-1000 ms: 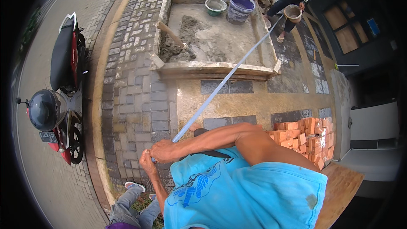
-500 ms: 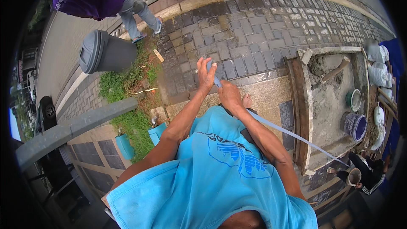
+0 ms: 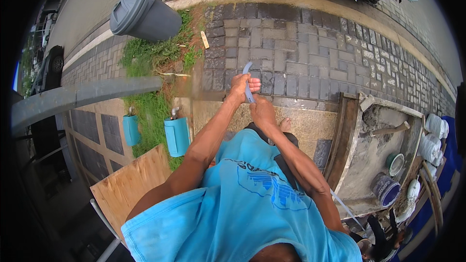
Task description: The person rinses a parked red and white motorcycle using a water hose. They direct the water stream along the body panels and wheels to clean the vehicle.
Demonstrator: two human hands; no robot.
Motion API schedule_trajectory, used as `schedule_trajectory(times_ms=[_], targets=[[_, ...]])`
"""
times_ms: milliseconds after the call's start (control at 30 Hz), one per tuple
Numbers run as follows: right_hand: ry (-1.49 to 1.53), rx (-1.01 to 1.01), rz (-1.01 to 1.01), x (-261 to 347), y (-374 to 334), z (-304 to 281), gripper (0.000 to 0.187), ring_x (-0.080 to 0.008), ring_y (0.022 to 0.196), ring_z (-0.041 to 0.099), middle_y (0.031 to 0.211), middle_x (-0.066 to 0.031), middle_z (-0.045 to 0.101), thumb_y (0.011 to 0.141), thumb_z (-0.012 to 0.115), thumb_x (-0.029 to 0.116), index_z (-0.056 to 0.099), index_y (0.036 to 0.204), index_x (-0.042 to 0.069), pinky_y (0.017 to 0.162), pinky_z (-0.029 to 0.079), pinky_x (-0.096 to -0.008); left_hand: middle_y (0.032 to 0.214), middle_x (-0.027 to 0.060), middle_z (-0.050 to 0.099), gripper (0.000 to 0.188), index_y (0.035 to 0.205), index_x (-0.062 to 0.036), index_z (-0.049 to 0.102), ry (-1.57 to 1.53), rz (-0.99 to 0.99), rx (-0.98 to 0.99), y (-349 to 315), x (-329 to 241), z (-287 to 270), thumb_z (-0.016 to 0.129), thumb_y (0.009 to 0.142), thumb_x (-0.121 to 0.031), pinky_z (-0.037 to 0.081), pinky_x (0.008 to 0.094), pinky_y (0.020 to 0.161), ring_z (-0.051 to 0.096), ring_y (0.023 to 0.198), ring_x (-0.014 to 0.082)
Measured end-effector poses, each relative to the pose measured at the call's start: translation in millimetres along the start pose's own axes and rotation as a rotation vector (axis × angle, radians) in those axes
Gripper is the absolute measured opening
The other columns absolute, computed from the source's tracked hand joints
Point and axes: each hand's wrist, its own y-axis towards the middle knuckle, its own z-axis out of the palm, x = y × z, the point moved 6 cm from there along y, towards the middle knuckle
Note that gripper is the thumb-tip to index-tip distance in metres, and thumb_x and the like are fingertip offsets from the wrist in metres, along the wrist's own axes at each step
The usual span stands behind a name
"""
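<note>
A long, pale blue-grey flexible strip (image 3: 248,89), hose-like, runs through both my hands in front of my body. My left hand (image 3: 240,89) has its fingers curled round the upper part, and a short end sticks up beyond it. Just below, my right hand (image 3: 263,114) grips the strip in its closed fingers. Past my right forearm the strip shows again (image 3: 345,207), leading toward a crouched co-worker in dark clothes (image 3: 383,237) at the lower right. My arm hides the stretch between. Below my hands, a bare foot (image 3: 286,124) stands on the tan paving.
On the right, a wooden mixing trough (image 3: 350,157) holds wet cement, a wooden handle (image 3: 391,129), a green-rimmed bucket (image 3: 395,164) and a purple-rimmed bucket (image 3: 386,189). White sacks (image 3: 430,146) lie beyond. Left are a grey bin (image 3: 150,17), metal beam (image 3: 92,99), teal boxes (image 3: 176,137) and plywood (image 3: 131,187).
My view has swung, and the person in purple has left it except for a foot. My left fingers, raised and apart before, now curl round the strip. The right hand keeps its grip.
</note>
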Motion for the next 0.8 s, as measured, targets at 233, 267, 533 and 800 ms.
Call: schedule_trajectory(times_ms=[233, 267, 533, 800], targets=[[-0.012, 0.027, -0.058, 50.5, 40.6, 0.3, 0.02, -0.0463, 0.085, 0.061, 0.085, -0.028, 0.063, 0.083, 0.055, 0.008, 0.061, 0.098, -0.003, 0.076, 0.046, -0.0539, 0.093, 0.0228, 0.066, 0.024, 0.104, 0.0029, 0.05, -0.177, 0.131, 0.091, 14.9, -74.6, -19.7, 0.058, 0.093, -0.018, 0.061, 0.0465, 0.069, 0.069, 0.079, 0.0327], [-0.041, 0.026, -0.065, 49.2, 41.5, -1.8, 0.019, -0.0462, 0.085, 0.061, 0.084, -0.0282, 0.062, 0.083, 0.055, 0.008, 0.061, 0.097, -0.003, 0.076, 0.046, -0.0537, 0.091, 0.0212, 0.066, 0.026, 0.106, 0.0017, 0.051, -0.157, 0.118, 0.073, 17.1, -75.9, -24.6, 0.059, 0.094, -0.02, 0.06, 0.046, 0.069, 0.069, 0.078, 0.0317], [-0.075, 0.158, -0.013, -19.5, 40.3, -10.0, 0.019, -0.0469, 0.088, 0.06, 0.087, -0.0281, 0.063, 0.084, 0.053, 0.01, 0.062, 0.095, -0.002, 0.079, 0.046, -0.0537, 0.088, 0.0161, 0.066, 0.026, 0.104, 0.0, 0.056, -0.052, -0.051, 0.015, 54.1, -41.2, -31.3, 0.059, 0.095, -0.025, 0.06, 0.0406, 0.063, 0.069, 0.075, 0.0273], [0.438, 0.294, 0.092, -39.6, 81.7, -16.9, 0.045, -0.0151, 0.05, 0.056, 0.069, -0.0086, 0.059, 0.086, 0.047, 0.008, 0.052, 0.13, 0.003, 0.049, 0.045, -0.0303, 0.089, 0.0103, 0.065, 0.025, 0.103, -0.002, 0.06, -0.089, -0.04, -0.032, 70.2, -43.6, -12.5, 0.064, 0.092, -0.024, 0.058, 0.0393, 0.067, 0.067, 0.08, 0.0223]])
